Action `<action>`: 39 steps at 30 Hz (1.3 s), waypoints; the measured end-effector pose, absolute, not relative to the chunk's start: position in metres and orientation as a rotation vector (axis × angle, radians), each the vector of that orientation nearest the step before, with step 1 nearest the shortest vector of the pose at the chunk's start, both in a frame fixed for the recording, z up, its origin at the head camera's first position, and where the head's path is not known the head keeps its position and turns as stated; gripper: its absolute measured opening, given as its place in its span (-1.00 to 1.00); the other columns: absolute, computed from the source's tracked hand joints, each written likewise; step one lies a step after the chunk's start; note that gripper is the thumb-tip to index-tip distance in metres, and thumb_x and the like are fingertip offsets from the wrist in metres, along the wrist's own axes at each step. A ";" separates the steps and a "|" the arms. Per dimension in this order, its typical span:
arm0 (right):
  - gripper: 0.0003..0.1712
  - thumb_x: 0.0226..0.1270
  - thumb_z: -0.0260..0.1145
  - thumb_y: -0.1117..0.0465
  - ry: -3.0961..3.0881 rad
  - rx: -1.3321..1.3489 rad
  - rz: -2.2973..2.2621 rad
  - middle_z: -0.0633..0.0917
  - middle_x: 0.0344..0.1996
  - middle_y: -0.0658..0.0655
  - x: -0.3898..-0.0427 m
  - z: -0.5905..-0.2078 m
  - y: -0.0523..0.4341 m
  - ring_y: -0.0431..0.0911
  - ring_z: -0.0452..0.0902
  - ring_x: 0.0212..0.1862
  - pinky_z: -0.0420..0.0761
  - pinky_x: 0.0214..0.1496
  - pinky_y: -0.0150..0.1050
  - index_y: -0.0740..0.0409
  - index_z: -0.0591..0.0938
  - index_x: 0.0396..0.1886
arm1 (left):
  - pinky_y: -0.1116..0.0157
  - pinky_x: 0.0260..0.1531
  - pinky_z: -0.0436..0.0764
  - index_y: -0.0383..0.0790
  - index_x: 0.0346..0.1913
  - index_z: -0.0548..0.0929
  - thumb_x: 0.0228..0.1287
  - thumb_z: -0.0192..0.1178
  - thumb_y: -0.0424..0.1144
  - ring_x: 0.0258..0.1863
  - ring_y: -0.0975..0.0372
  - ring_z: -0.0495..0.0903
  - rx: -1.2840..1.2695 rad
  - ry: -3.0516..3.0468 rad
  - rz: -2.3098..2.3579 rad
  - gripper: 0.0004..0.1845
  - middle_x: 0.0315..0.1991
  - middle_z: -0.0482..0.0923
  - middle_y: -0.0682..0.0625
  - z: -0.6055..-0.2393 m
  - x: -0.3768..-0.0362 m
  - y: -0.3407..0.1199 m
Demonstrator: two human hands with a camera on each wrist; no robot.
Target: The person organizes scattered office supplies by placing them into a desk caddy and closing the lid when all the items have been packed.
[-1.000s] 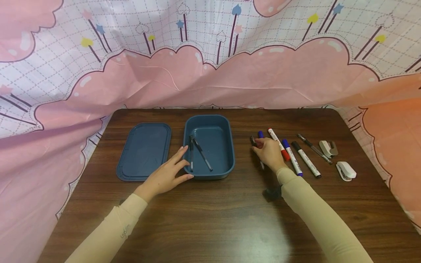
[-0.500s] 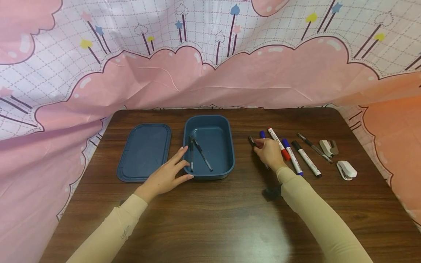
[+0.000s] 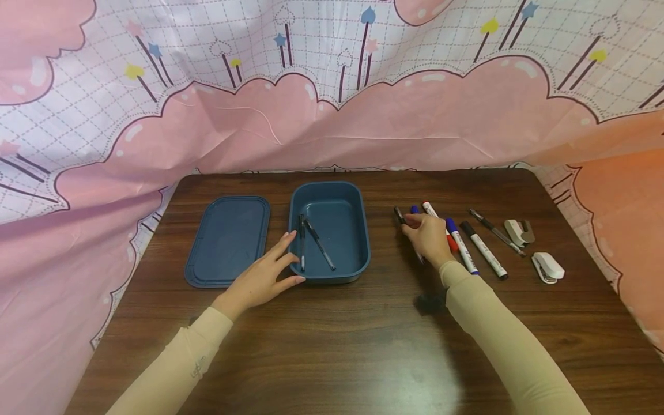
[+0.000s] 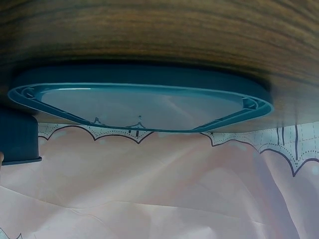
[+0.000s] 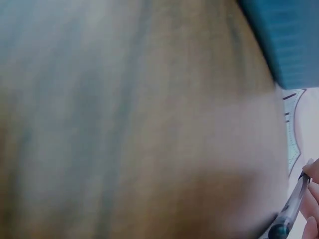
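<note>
A blue box stands open mid-table with two black pens lying inside. My left hand rests flat on the table, its straight fingers touching the box's left front corner. The box's lid lies to the left, also seen in the left wrist view as the lid beside the box corner. My right hand pinches a dark pen to the right of the box. The right wrist view shows that pen held in my fingertips over the blurred table.
Right of my right hand lie a blue-capped marker, a red marker, a blue marker, a black marker and a black pen. Farther right sit a staple remover and a white stapler. A pink cloth backdrop surrounds the table.
My right hand, with the dark pen, has shifted slightly toward the table's far side. The left hand and the box have not moved.
</note>
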State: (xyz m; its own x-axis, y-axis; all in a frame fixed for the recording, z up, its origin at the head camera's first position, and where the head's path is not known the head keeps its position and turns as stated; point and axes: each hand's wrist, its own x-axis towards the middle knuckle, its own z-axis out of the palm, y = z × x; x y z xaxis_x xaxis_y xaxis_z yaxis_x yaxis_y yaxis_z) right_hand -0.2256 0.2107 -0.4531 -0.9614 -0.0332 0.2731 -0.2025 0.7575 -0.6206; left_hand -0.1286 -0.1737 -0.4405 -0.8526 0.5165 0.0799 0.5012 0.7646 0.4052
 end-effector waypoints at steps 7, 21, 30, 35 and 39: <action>-0.70 0.23 0.38 0.27 -2.656 0.203 1.062 0.78 -0.23 0.28 -0.230 -0.428 0.198 0.11 0.74 -0.22 0.70 -0.21 -0.01 0.29 0.71 -0.06 | -0.03 0.26 0.45 -0.05 0.14 0.56 0.31 -0.02 0.34 0.56 0.09 -0.08 0.834 2.915 0.653 -0.39 0.59 -0.23 0.05 -0.441 -0.129 -0.174; -0.70 0.20 0.43 0.17 -2.533 0.224 1.230 0.80 -0.23 0.14 -0.236 -0.380 0.154 -0.03 0.75 -0.23 0.56 -0.32 -0.48 0.11 0.75 -0.07 | -0.04 0.27 0.43 -0.06 0.14 0.55 0.32 0.00 0.32 0.57 0.10 -0.08 0.823 2.910 0.657 -0.41 0.59 -0.23 0.06 -0.440 -0.128 -0.173; -0.72 0.19 0.43 0.22 -2.506 0.334 1.255 0.80 -0.26 0.15 -0.238 -0.366 0.129 -0.02 0.75 -0.27 0.68 -0.28 -0.24 0.14 0.75 -0.08 | -0.04 0.28 0.43 -0.05 0.15 0.55 0.31 -0.02 0.34 0.57 0.11 -0.10 0.812 2.900 0.660 -0.39 0.60 -0.24 0.06 -0.440 -0.128 -0.174; -0.71 0.21 0.42 0.20 -2.507 0.396 1.272 0.80 -0.24 0.15 -0.239 -0.361 0.110 -0.02 0.75 -0.24 0.71 -0.22 -0.12 0.12 0.74 -0.06 | -0.04 0.29 0.42 -0.06 0.15 0.56 0.31 0.00 0.33 0.57 0.12 -0.14 0.809 2.895 0.653 -0.39 0.60 -0.25 0.08 -0.439 -0.128 -0.173; -0.70 0.22 0.42 0.19 -2.523 0.453 1.270 0.79 -0.25 0.15 -0.237 -0.363 0.093 -0.02 0.75 -0.24 0.71 -0.24 -0.15 0.13 0.74 -0.04 | -0.03 0.29 0.42 -0.06 0.15 0.56 0.31 0.00 0.32 0.57 0.13 -0.14 0.806 2.900 0.647 -0.40 0.59 -0.25 0.08 -0.439 -0.128 -0.173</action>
